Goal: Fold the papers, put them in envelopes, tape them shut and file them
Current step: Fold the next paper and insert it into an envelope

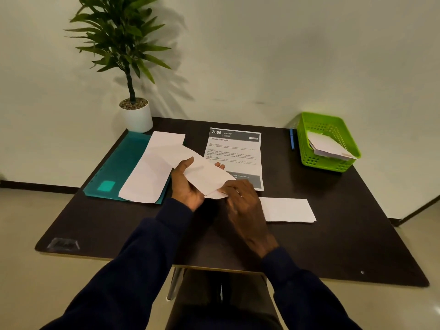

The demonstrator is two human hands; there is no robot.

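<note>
My left hand (pixel 184 182) holds a white envelope (pixel 202 170) from below, lifted above the middle of the dark table (pixel 119 234). My right hand (pixel 240 198) pinches the envelope's near end, where a small white flap sticks out. A folded white paper (pixel 288 209) lies flat on the table just right of my right hand. A printed sheet headed "2666 KITCHEN" (pixel 234 151) lies unfolded behind my hands. More white envelopes (pixel 152 172) rest on a teal folder (pixel 119 163) at the left.
A green plastic basket (pixel 333 125) with white envelopes inside stands at the back right, a blue pen (pixel 291 139) beside it. A potted plant (pixel 137 115) stands at the back left corner. A clear tape strip (pixel 63 244) sits near the front left edge.
</note>
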